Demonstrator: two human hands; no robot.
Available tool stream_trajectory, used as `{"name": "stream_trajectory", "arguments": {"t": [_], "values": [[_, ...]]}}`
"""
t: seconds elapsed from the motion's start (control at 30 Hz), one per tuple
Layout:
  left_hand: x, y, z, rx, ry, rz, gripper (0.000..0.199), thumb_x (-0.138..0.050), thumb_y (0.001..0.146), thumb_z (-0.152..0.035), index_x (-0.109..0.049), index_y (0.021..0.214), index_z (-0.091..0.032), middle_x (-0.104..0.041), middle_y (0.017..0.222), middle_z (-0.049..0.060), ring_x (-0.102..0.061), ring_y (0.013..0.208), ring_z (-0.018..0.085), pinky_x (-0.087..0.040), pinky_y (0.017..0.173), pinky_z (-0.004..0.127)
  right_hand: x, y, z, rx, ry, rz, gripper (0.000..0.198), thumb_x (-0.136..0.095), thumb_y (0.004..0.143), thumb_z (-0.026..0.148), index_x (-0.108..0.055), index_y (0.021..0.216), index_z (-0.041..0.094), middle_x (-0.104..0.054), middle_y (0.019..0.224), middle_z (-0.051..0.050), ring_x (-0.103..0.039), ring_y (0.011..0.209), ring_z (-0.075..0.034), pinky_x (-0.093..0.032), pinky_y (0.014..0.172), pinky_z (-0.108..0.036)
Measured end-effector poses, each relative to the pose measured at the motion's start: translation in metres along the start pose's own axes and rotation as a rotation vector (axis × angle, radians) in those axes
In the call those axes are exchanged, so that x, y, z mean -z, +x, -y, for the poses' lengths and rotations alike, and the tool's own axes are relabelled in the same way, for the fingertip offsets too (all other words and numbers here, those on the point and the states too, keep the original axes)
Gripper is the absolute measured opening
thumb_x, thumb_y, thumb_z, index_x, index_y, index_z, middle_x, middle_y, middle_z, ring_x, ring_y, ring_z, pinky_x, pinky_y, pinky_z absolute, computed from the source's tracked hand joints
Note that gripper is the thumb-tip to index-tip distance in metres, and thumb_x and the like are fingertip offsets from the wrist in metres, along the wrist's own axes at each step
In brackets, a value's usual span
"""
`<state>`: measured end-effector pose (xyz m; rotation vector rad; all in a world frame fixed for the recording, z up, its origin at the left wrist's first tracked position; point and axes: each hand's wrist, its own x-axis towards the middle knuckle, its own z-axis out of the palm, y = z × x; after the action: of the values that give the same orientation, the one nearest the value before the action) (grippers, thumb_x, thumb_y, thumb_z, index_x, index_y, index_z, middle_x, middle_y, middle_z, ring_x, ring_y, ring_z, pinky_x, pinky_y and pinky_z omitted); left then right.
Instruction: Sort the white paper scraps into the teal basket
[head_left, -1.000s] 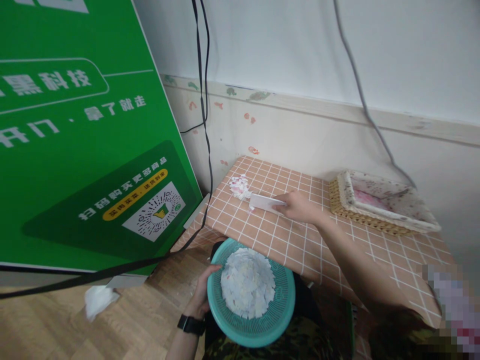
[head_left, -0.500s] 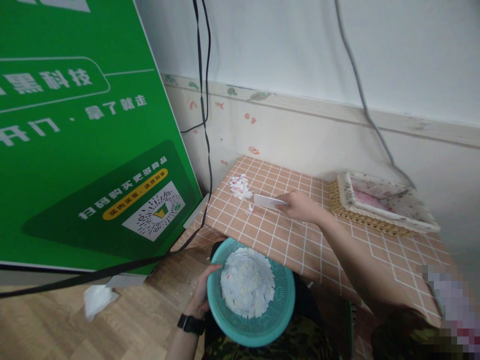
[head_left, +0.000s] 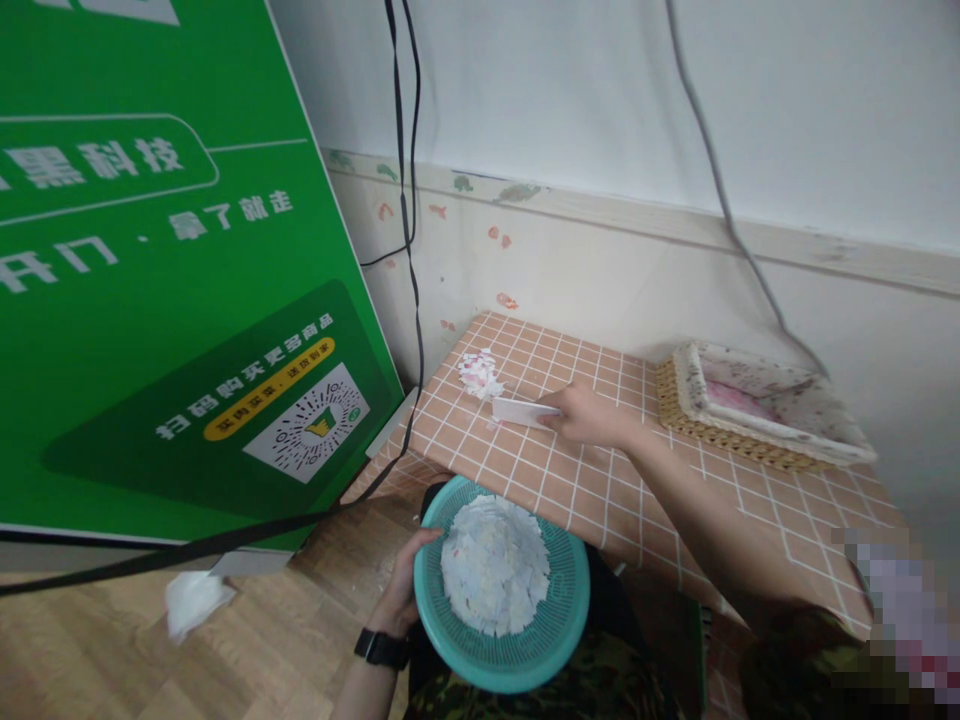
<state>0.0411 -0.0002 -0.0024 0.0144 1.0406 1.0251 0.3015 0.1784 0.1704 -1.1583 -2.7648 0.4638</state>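
Observation:
My left hand (head_left: pixel 409 578) grips the left rim of a teal plastic basket (head_left: pixel 504 672) at my lap, thumb over the edge. Heaped inside it are many scraps of white paper (head_left: pixel 495 565). Over the table, my right hand (head_left: pixel 586 412) is closed on one end of a flat white card (head_left: pixel 523 411), which points left. Beyond the card's tip lies a small pile of white and pink paper scraps (head_left: pixel 480 372) on the checked tablecloth. A few more scraps sit under the card's edge, partly hidden by it.
A fabric-lined wicker basket (head_left: pixel 757 405) stands at the table's right, against the wall. To the left rises a green panel (head_left: pixel 187 250) with black cables (head_left: pixel 416 300) hanging beside it. A white crumpled bag (head_left: pixel 196 603) lies on the wooden floor.
My right hand has moved the card slightly left and toward me, over the loose scraps near the pile. The left hand and the teal basket have stayed put.

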Motion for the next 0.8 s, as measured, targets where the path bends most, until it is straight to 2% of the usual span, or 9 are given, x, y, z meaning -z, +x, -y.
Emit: {"name": "stream_trajectory", "arguments": {"t": [0.37,0.53,0.8], "values": [[0.005,0.001,0.002,0.038,-0.010,0.067,0.016,-0.064,0.073,-0.023,-0.072,0.074,-0.010,-0.075,0.066,0.008,-0.066,0.060,0.020,-0.051,0.066,0.032,0.004,0.011,-0.010,-0.039,-0.063,-0.031,0.016,-0.049,0.082,0.021,-0.062,0.075,0.016,-0.060,0.064,-0.003,-0.051,0.059,-0.012,-0.031,0.058,-0.024],[0.004,0.001,0.002,0.030,0.000,0.049,0.016,-0.064,0.072,-0.024,-0.072,0.074,-0.010,-0.075,0.068,0.009,-0.066,0.061,0.021,-0.052,0.065,0.033,0.005,0.011,-0.008,0.042,-0.018,0.023,0.015,-0.048,0.082,0.020,-0.062,0.077,0.017,-0.062,0.066,-0.003,-0.050,0.059,-0.011,-0.031,0.057,-0.024],[0.005,0.002,0.002,0.032,-0.007,0.052,0.015,-0.064,0.072,-0.023,-0.071,0.071,-0.010,-0.074,0.065,0.007,-0.066,0.059,0.020,-0.051,0.065,0.032,0.007,0.011,-0.016,-0.048,-0.031,-0.022,0.017,-0.050,0.082,0.025,-0.061,0.072,0.015,-0.060,0.064,-0.004,-0.049,0.058,-0.012,-0.029,0.056,-0.025]]}}
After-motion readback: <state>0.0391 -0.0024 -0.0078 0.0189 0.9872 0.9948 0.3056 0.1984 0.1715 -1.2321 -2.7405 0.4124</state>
